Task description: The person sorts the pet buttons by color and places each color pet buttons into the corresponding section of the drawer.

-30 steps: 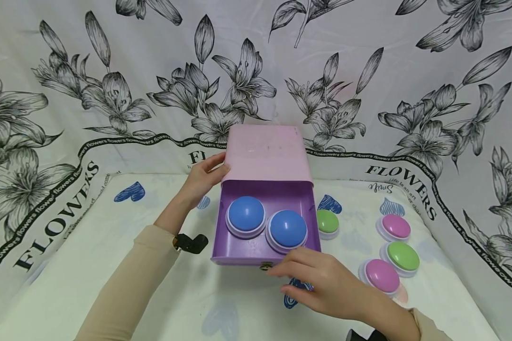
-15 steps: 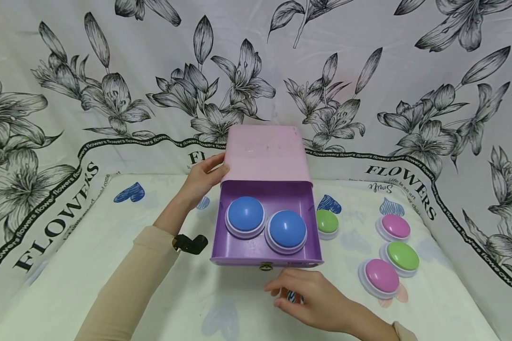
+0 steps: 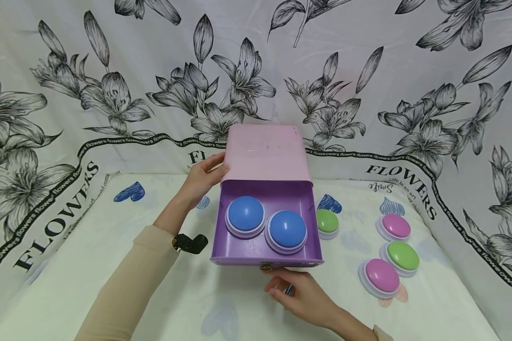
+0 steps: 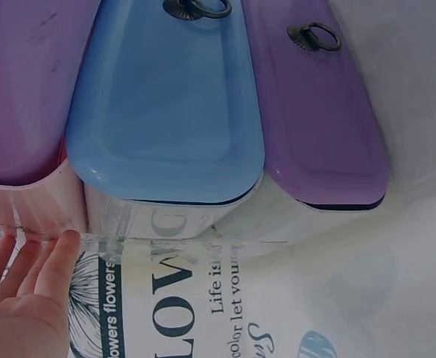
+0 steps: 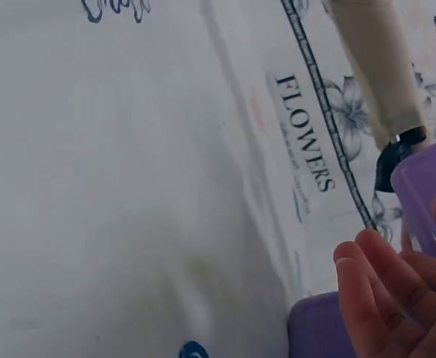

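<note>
A purple drawer (image 3: 262,189) stands pulled out of a pink drawer box (image 3: 266,151), with two blue-domed push buttons (image 3: 245,214) inside it. My left hand (image 3: 202,180) rests its fingertips on the box's left side; the left wrist view shows these fingers (image 4: 50,276) nearly straight against the pale wall. At the drawer's front, my right hand (image 3: 300,293) has its index fingertip right at the small metal ring pull (image 3: 265,267), with the thumb lower and apart. In the right wrist view, a fingertip overlaps the ring on the purple drawer front (image 5: 422,179).
Pink-topped push buttons (image 3: 382,275) and a green one (image 3: 403,255) lie on the right of the white cloth (image 3: 175,293). Another green button (image 3: 326,221) is partly hidden by the drawer. Beside the box, the left wrist view shows a blue drawer front (image 4: 169,104) and a purple one (image 4: 322,112).
My right hand has dropped from the drawer's front right edge, then moved left and up to the ring pull. The left hand, the drawer and the buttons have stayed put.
</note>
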`<control>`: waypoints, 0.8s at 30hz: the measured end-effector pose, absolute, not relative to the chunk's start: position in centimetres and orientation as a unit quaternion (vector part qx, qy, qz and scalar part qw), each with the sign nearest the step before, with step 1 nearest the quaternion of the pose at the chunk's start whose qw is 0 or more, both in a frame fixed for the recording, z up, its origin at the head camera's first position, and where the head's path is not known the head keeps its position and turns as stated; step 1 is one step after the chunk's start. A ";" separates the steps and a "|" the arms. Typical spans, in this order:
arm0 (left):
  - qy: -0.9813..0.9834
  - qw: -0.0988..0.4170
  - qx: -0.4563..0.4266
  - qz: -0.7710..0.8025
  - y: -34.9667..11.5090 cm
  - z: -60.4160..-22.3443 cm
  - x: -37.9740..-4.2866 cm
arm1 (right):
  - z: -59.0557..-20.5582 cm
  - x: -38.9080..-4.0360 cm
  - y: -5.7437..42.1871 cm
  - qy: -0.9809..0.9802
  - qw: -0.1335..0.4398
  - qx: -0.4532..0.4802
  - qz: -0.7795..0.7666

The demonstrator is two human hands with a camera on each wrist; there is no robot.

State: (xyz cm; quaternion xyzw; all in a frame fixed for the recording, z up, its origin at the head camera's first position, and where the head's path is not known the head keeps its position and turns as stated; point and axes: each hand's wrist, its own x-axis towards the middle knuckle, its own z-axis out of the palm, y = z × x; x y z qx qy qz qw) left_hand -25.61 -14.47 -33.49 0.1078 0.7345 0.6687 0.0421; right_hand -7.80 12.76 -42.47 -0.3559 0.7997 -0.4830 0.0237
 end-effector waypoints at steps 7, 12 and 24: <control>0.736 0.042 0.111 0.667 -14.5 -33.6 -25.8 | -43.0 -7.5 12.2 0.755 0.098 -0.324 -0.562; 0.734 0.044 0.111 0.669 -14.5 -33.6 -25.7 | -43.1 -7.3 11.9 0.740 0.118 -0.298 -0.592; 0.733 0.042 0.106 0.671 -14.5 -33.6 -25.7 | -42.0 -6.9 10.6 0.713 0.120 -0.231 -0.651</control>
